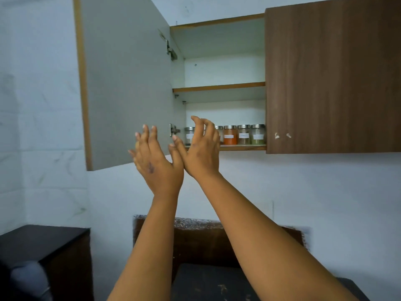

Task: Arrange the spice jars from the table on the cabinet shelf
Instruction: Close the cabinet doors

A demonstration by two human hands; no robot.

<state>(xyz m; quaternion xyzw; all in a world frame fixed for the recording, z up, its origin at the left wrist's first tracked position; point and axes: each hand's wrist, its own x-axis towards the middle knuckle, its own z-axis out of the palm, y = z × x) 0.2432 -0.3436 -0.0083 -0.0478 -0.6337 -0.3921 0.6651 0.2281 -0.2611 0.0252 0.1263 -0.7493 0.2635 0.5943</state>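
spice jars [236,134] lined along front edge of lower cabinet shelf [243,147], labels outward for reading | left hand [159,164], right hand [202,148] raised, fingers spread, nothing held | placing judged finished

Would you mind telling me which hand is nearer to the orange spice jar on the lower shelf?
Right. The right hand is raised just left of the orange spice jar, in front of the jar row; the left hand is farther left, before the open door.

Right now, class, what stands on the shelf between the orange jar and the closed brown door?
Two jars in the head view: a brownish jar, then a green jar beside the door.
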